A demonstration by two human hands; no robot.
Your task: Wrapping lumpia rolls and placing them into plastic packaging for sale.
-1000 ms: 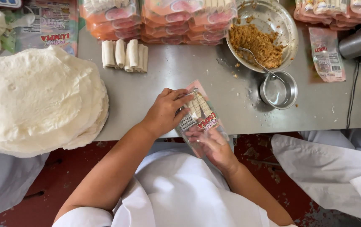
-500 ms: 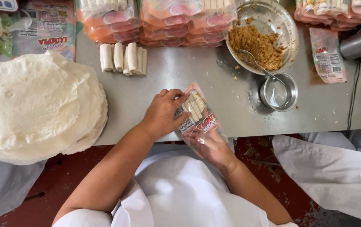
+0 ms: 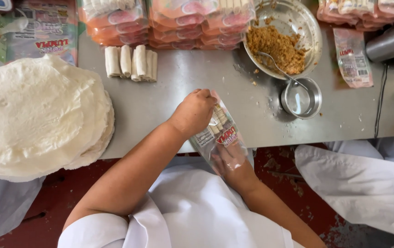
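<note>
A grey metal table [image 3: 169, 98] spans the view, its surface scuffed and dotted with crumbs; below its near edge lies a dark red floor [image 3: 45, 193], worn and stained; even, soft light falls throughout.

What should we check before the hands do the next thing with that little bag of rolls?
1. Bag held by both hands: ok. Left hand at its top, right hand under it.
2. Rolls inside bag: ok, several show through the plastic.
3. Bag's mouth open or sealed: cannot tell, left hand covers it.
4. More loose rolls within reach on the table: ok.
5. Bag apart from the small bowl: ok.
</note>
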